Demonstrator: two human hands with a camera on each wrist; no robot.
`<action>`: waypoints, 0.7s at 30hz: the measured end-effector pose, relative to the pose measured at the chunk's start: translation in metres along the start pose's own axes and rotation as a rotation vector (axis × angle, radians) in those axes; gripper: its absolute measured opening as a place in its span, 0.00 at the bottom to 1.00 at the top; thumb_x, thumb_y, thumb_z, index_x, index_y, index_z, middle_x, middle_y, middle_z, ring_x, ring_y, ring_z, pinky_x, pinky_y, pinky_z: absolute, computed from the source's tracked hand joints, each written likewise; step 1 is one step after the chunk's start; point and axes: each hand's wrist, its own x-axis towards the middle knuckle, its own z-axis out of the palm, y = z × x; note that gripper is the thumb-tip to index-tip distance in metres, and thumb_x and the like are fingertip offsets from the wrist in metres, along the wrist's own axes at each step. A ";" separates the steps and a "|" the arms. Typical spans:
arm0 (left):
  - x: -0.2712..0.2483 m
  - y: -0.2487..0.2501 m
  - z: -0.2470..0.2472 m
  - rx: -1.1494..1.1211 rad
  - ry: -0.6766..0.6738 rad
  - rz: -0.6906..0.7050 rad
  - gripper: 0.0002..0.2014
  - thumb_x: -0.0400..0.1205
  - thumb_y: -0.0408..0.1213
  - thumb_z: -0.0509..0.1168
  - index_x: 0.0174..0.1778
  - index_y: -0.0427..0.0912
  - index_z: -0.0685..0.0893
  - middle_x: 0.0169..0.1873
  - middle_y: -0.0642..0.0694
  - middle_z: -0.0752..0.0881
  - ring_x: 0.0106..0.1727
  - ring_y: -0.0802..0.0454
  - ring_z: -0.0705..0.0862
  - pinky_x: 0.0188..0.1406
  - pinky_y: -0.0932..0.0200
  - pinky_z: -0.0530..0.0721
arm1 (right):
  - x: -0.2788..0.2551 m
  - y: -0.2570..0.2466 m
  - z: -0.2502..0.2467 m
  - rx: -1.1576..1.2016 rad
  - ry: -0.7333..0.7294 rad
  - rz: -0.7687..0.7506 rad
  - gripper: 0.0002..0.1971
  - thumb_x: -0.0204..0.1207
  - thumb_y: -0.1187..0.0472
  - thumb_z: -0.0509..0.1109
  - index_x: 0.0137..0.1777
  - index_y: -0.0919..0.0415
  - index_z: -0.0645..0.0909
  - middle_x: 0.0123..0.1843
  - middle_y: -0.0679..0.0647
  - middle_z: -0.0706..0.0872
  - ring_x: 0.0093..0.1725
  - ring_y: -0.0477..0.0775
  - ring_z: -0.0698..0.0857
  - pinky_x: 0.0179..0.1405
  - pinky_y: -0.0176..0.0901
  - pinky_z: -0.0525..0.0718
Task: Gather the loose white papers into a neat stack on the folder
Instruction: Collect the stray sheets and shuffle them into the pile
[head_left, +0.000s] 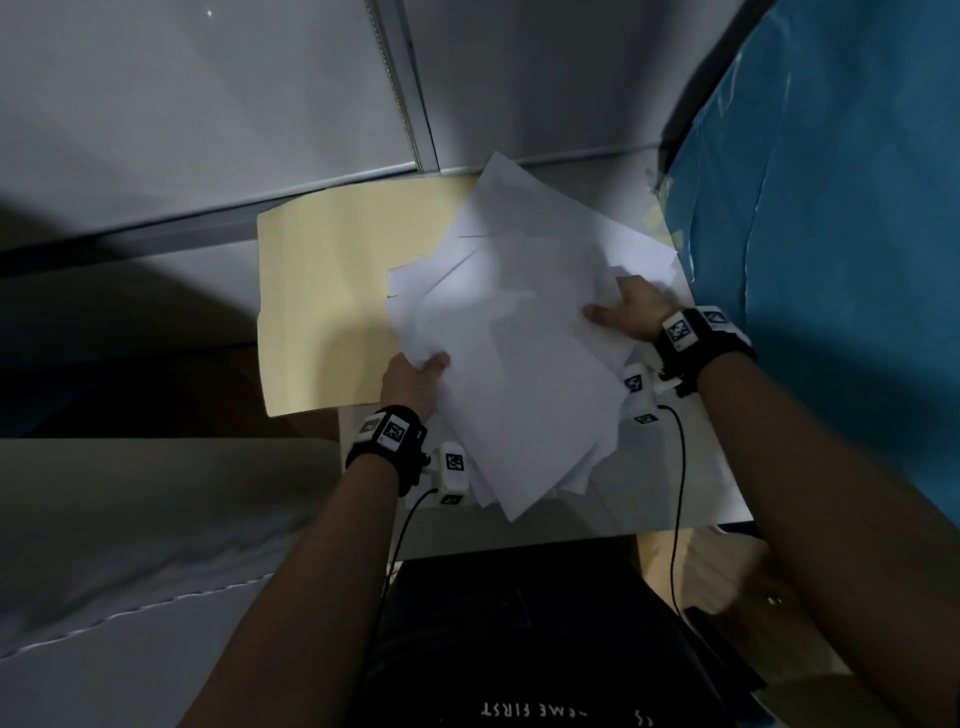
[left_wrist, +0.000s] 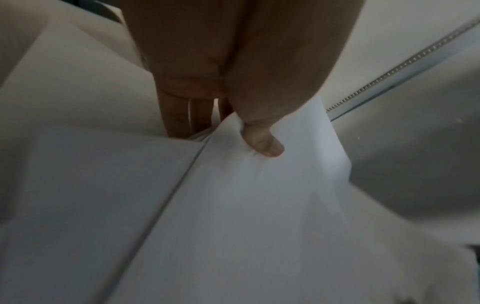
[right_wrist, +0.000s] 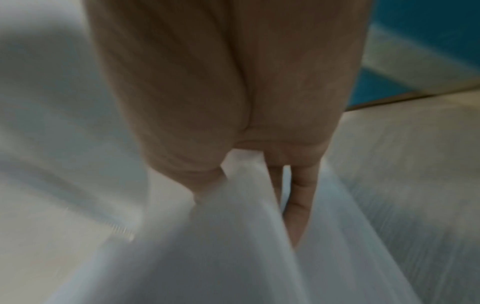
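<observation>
A fanned bundle of white papers (head_left: 509, 332) is held between both hands, over the right part of a pale yellow folder (head_left: 322, 291) that lies on the white table. My left hand (head_left: 415, 376) pinches the bundle's near-left edge, thumb on top (left_wrist: 262, 144) and fingers (left_wrist: 179, 121) beneath the sheets (left_wrist: 233, 205). My right hand (head_left: 623, 312) grips the right edge, thumb on top, with fingers (right_wrist: 298, 195) tucked under the papers (right_wrist: 233, 246). The sheets are askew, corners sticking out at different angles. Whether the bundle touches the folder is unclear.
A grey partition wall (head_left: 208, 130) with a metal rail runs behind the table. Blue plastic sheeting (head_left: 831, 234) rises close on the right. The table's near edge (head_left: 571, 525) lies just below the papers, with a dark garment (head_left: 519, 649) under it.
</observation>
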 end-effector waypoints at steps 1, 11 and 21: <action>-0.001 0.001 0.002 0.015 0.011 0.016 0.21 0.83 0.46 0.77 0.68 0.40 0.88 0.62 0.38 0.91 0.61 0.37 0.90 0.52 0.54 0.83 | 0.002 -0.006 0.007 -0.045 -0.024 -0.028 0.26 0.85 0.50 0.72 0.77 0.63 0.77 0.68 0.60 0.86 0.63 0.61 0.85 0.55 0.41 0.80; -0.011 -0.002 0.010 -0.422 0.012 -0.002 0.55 0.65 0.28 0.90 0.82 0.45 0.63 0.69 0.43 0.84 0.63 0.50 0.89 0.62 0.44 0.91 | -0.009 -0.011 0.056 0.244 0.257 -0.108 0.19 0.80 0.64 0.77 0.69 0.66 0.80 0.55 0.62 0.89 0.45 0.55 0.87 0.42 0.43 0.88; -0.011 0.009 0.010 -0.303 -0.060 0.011 0.28 0.69 0.37 0.89 0.65 0.40 0.90 0.61 0.44 0.93 0.59 0.43 0.93 0.56 0.43 0.94 | -0.014 -0.011 0.061 0.226 0.230 -0.112 0.46 0.57 0.33 0.87 0.70 0.57 0.78 0.66 0.55 0.83 0.60 0.53 0.86 0.58 0.48 0.89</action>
